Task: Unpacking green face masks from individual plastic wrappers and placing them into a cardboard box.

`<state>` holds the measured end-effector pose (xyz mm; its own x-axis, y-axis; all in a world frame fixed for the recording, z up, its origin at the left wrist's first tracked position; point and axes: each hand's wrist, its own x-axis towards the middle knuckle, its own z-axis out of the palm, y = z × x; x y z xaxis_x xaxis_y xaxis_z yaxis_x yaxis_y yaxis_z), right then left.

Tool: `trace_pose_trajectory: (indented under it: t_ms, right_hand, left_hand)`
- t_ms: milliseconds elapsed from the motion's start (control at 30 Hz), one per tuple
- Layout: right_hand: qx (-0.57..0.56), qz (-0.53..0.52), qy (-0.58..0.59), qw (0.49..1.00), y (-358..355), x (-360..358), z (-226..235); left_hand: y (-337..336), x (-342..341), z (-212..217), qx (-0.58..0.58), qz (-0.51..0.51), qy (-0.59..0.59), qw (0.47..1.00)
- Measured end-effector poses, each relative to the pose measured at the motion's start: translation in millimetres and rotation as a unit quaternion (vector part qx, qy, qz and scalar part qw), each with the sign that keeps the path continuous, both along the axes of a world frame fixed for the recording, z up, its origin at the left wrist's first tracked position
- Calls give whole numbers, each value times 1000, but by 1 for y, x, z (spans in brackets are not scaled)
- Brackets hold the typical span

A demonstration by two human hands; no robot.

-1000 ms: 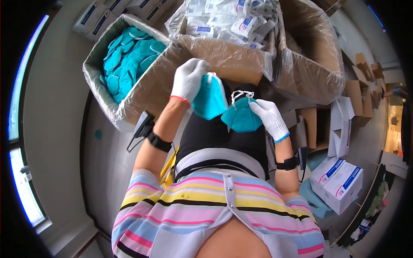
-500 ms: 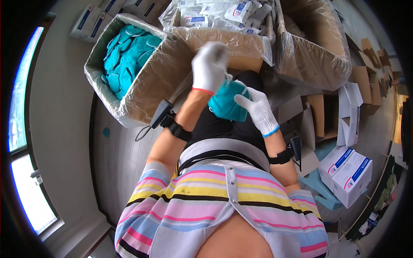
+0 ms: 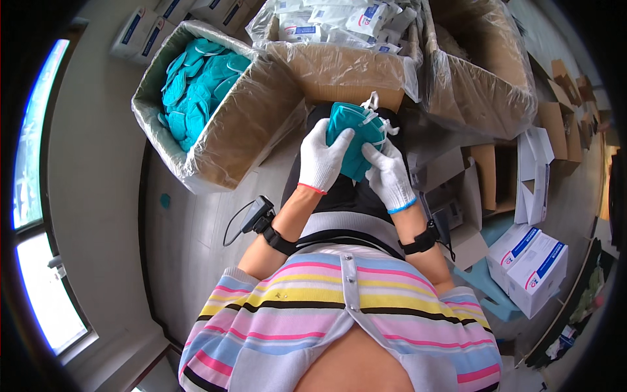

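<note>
Above my lap, both hands grip a teal face mask (image 3: 353, 138) with white ear straps standing out at its upper right. My left hand (image 3: 324, 155), in a white knit glove with a red cuff edge, pinches its left side with the thumb on the front. On the lower right side, my right hand (image 3: 390, 175) holds it too, in a white glove with a blue cuff edge. Whether it is one mask or a few stacked cannot be made out. At the upper left, a plastic-lined carton (image 3: 241, 124) holds a heap of teal masks (image 3: 196, 91).
Beyond my knees a lined carton (image 3: 346, 68) is filled with white packets (image 3: 333, 23). To its right stands another lined carton (image 3: 483, 91). Opened cardboard boxes (image 3: 493, 176) lie at the right, with white printed boxes (image 3: 529, 268) on a blue stool (image 3: 499, 297).
My left hand has come down from above the mask and now grips its left side. The mask has risen and turned, its straps now at the upper right.
</note>
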<state>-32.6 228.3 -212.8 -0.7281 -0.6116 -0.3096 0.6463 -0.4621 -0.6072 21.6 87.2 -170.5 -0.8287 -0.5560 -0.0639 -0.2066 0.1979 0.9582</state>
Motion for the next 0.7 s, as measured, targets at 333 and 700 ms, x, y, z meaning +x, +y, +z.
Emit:
trace_pose_trajectory:
  t_ms: [333,700]
  right_hand:
    - [331,-42,472,816,23,-39,50]
    - [246,111,394,879,-3,-34,47]
  left_hand:
    - [-47,3,28,-71,-103,-16,992]
    - [-32,-3,26,56,-70,-12,996]
